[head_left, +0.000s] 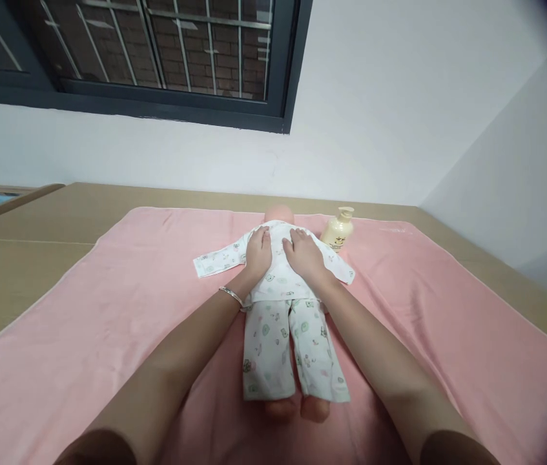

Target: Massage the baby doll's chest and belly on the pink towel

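A baby doll in a white printed shirt (280, 274) and matching trousers (269, 352) lies stretched out on a pink blanket (157, 290). Its bald head (279, 214) points away from me, with no face showing, and its bare feet (315, 408) are towards me. My left hand (258, 250) rests flat on the left upper part of the shirt, fingers extended. On the right upper part, my right hand (303, 253) lies likewise, thumb apart from the fingers. Both sleeves spread outwards. Neither hand grasps anything. A bracelet (232, 295) circles my left wrist.
A cream pump bottle (338, 229) stands on the blanket just beyond the doll's right-side sleeve. The wooden tabletop (35, 258) borders the blanket. Behind it rises a white wall (350, 129) with a dark-framed barred window (166, 103).
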`<act>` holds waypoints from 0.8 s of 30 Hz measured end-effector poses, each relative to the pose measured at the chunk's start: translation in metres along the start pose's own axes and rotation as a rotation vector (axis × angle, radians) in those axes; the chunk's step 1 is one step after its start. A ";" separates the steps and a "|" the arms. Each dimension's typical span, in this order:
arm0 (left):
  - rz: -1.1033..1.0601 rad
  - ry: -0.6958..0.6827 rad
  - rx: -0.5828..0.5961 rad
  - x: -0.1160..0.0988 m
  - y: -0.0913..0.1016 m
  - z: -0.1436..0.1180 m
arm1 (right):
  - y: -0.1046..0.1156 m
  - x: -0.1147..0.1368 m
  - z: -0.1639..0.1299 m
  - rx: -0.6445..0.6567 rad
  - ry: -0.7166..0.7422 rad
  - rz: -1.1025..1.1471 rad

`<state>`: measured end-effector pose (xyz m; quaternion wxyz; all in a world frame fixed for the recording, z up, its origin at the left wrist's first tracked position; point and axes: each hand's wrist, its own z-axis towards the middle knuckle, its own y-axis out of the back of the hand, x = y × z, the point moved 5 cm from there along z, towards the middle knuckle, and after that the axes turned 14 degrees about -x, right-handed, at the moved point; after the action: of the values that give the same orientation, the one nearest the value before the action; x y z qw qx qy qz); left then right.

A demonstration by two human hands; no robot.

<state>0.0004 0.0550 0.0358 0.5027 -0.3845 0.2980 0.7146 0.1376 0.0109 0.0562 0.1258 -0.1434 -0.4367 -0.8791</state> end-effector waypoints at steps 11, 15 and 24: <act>0.219 -0.121 0.080 -0.006 -0.005 -0.002 | -0.008 -0.006 0.006 0.037 0.044 0.124; 0.279 -0.201 0.055 -0.012 -0.003 -0.005 | -0.007 -0.007 0.005 0.031 0.020 0.053; 0.567 -0.336 0.106 -0.008 -0.010 -0.004 | 0.000 0.000 0.005 0.053 0.087 -0.086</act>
<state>0.0128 0.0511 0.0402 0.3452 -0.1366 0.3428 0.8630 0.1381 0.0152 0.0590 0.1106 -0.0827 -0.4598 -0.8772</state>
